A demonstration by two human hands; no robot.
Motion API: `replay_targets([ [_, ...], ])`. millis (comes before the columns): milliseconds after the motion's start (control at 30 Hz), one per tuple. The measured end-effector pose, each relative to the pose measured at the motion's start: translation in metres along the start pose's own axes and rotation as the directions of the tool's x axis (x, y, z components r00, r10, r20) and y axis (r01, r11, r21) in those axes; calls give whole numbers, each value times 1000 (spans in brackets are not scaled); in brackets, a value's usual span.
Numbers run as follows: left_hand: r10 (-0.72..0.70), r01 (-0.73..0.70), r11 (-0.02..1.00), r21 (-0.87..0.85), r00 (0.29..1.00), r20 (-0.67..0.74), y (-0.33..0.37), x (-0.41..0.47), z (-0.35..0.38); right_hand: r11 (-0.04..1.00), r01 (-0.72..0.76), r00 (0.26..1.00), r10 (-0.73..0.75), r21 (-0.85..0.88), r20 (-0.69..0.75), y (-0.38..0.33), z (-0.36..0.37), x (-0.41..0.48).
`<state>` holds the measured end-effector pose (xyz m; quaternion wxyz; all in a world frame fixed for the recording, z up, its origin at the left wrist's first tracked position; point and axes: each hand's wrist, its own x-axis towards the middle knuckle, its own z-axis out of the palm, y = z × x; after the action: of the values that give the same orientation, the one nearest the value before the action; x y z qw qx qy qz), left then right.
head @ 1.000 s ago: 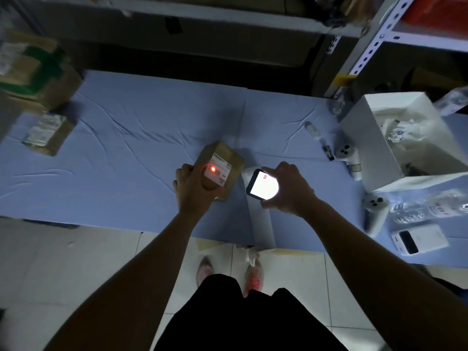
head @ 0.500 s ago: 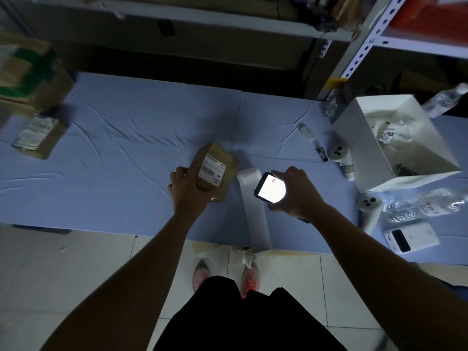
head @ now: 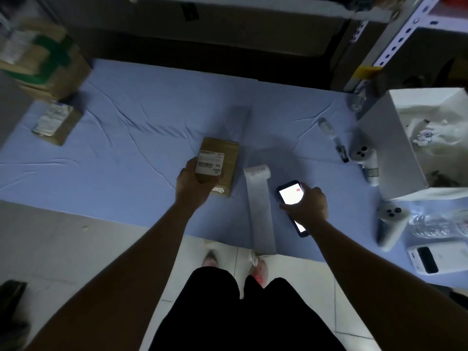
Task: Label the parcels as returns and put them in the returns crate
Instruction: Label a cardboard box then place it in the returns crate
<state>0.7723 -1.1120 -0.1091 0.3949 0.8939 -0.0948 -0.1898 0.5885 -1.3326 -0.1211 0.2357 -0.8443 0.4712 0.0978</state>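
Head view shows us early in the job, as far as we can judge. Our left hand [head: 195, 183] holds the brown parcel [head: 226, 158] at its near left end, fingers curled round the edge and thumb lying on its printed shipping label [head: 209, 163]. The parcel is tilted up off the blue table [head: 131, 148], near the middle and close to the front edge. A small white mark shows on its near edge, too small to read, so we cannot say a returns label is on it.

Just to the right lies the label roll [head: 257, 172], with a strip unrolled toward us and hanging over the table's edge. No label appears peeled from it. Our right hand [head: 307, 206] is wrapped round a handheld device [head: 290, 195] with a lit screen, held low over the table beside the strip and apart from the parcel.

Left to do for this parcel, we judge: stick on a returns label and carry it to the crate. We cannot tell which container is the returns crate; a white box [head: 395, 148] at the right holds pale bags, but no parcel shows in it. At the far left wait a small parcel [head: 57, 122] and a blurred stack of boxes [head: 43, 64], so at least 2 more remain.
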Motion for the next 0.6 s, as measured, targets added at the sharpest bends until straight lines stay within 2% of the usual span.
replay_targets([
  [100, -25, 25, 999, -20, 1000, -10, 1, -3, -1, 1000, -15, 1000, 15, -6, -5, 0, 6, 9],
  [233, -54, 54, 998, -13, 998, -16, 2, -3, -1, 982, -7, 1000, 8, -189, 2, -2, 7, 16],
  [300, -60, 60, 998, 8, 998, -16, 2, -3, -1, 957, 26, 998, -41, -290, -46, -6, 7, 18],
  [333, -60, 61, 998, 34, 998, -30, 2, -4, -1, 959, 66, 993, -91, -276, -78, -10, 8, 19],
  [367, -58, 61, 996, 59, 997, -52, 4, -4, -1, 974, 122, 984, -144, -189, -104, -15, 9, 20],
  [400, -52, 59, 994, 88, 995, -81, 6, -5, -1, 983, 179, 977, -181, -28, -114, -23, 10, 20],
  [467, 11, 12, 987, 161, 990, -142, 13, -6, 1, 943, 160, 986, -140, 292, -88, -43, 8, 19],
  [533, 123, -84, 974, 212, 977, -176, 23, -6, 2, 911, 28, 999, -33, 411, 6, -62, 7, 20],
  [600, 160, -130, 977, 169, 972, -172, 31, -5, 4, 914, -41, 991, -15, 403, 135, -72, 8, 22],
])
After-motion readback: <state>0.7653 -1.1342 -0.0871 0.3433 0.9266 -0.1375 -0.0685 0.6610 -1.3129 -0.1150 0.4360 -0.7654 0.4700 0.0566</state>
